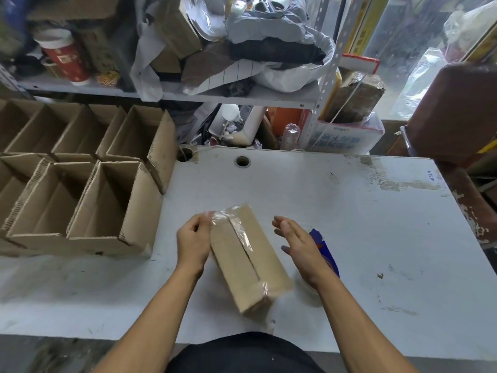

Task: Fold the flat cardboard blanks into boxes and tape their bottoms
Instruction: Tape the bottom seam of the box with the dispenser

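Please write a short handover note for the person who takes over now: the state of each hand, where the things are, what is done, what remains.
Left hand: fingers curled on the far left edge of the box, at the tape end.
Right hand: open, beside the box, not touching it.
Box: bottom up on the table, clear tape along its seam.
Tape dispenser: blue, behind the right hand.
Done: finished boxes stand open at left.
Left: press the tape ends down, set this box with the others.

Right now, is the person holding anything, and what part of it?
The left hand grips the taped cardboard box at its far left corner. The right hand is open beside the box, holding nothing.
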